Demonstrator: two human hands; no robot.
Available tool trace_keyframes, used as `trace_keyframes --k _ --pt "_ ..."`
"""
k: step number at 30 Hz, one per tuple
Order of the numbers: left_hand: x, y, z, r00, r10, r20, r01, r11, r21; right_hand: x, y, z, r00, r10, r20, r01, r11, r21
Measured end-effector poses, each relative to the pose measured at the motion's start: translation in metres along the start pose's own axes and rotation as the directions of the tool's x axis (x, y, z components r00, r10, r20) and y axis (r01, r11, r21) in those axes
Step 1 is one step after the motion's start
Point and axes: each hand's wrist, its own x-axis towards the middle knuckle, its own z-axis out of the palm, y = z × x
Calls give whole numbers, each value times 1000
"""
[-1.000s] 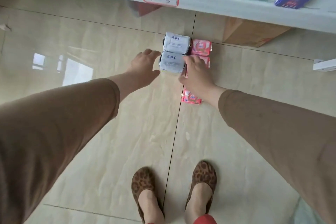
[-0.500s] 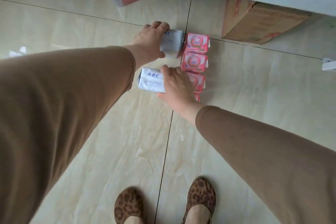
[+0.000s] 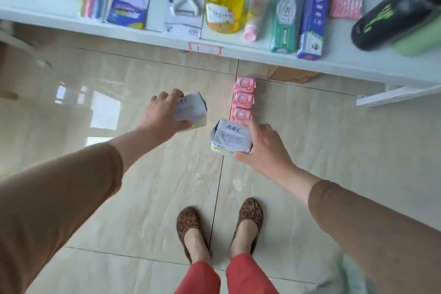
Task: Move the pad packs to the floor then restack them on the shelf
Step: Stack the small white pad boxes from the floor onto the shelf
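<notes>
Head view: left hand (image 3: 160, 115) gripped a white ABC pack (image 3: 191, 109), fingers curled over its left end, pack held above the floor (image 3: 143, 186). Right hand (image 3: 263, 144) gripped a second ABC pack (image 3: 231, 136) from its right side. Three pink packs (image 3: 243, 100) lay in a row on the floor, just beyond. Shelf (image 3: 262, 55) at far edge.

Tiled floor (image 3: 143, 198); three pink pad packs (image 3: 243, 99) in a row at 12 o'clock; cardboard box (image 3: 290, 75) at 1 o'clock under white shelf (image 3: 334, 64); shelf carries yellow bottle (image 3: 224, 5), boxes.
</notes>
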Motion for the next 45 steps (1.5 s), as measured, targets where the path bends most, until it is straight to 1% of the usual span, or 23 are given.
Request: trace_keyframes --k 4,8,10,15,19,21,25,29,33,37,40,45 --pt "-78 48 -119 995 36 -93 -44 996 -78 -47 -61 -131 999 16 -39 -13 998 67" --pt "-150 103 -244 978 80 -191 -105 987 -125 -94 -130 -264 991 -24 -134 31 998 48" --pt "-178 127 -300 961 124 -247 -161 978 -136 -115 -161 -324 981 -50 -185 57 998 31" --pt "-223 189 -414 901 239 -362 -293 951 -102 -146 -219 -448 947 -136 -292 127 991 -48" --pt "-220 236 -477 847 356 -395 -393 919 -13 -144 -231 -522 925 -129 -358 119 992 -49" --pt "-204 258 -502 825 405 -395 -424 905 40 -134 -228 -551 909 -131 -396 125 991 -42" --pt "-152 304 -541 811 449 -376 -438 891 118 -101 -208 -599 891 -153 -428 143 988 -55" --pt "-93 344 -568 812 439 -384 -419 897 140 -57 -188 -641 891 -207 -404 197 978 -68" --pt "-33 370 -594 823 409 -393 -370 912 175 -9 -180 -674 896 -242 -373 227 970 -83" --pt "22 384 -624 836 399 -378 -324 913 247 31 -185 -692 903 -255 -345 251 966 -56" --pt "60 390 -642 833 420 -359 -331 900 284 56 -190 -696 908 -249 -337 249 968 -42" --pt "113 386 -662 825 462 -326 -338 865 370 90 -201 -693 918 -185 -350 201 979 11"
